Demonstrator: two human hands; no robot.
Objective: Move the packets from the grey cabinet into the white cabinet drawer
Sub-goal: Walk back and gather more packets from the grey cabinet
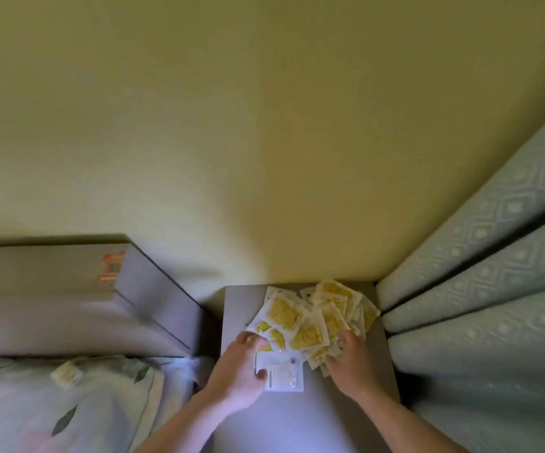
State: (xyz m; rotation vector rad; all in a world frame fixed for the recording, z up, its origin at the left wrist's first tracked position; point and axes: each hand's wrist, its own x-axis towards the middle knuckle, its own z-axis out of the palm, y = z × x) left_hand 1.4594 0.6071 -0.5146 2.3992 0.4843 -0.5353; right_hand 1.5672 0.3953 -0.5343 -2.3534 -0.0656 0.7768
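Yellow wall backs the grey cabinet point(238, 308), flanked by a bed point(68, 403) on its left and a patterned curtain point(493, 273) on its right. Packets point(310, 318) lie heaped across the cabinet top's far right corner. Left hand point(241, 371) pinches a white packet point(284, 374) at the heap's near edge; right hand point(349, 361) rests on the heap with fingers curled, its grip unclear.

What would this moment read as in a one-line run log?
stage: gathering | left hand: grips white packet | right hand: on packet pile | surface: grey cabinet | white drawer: unseen
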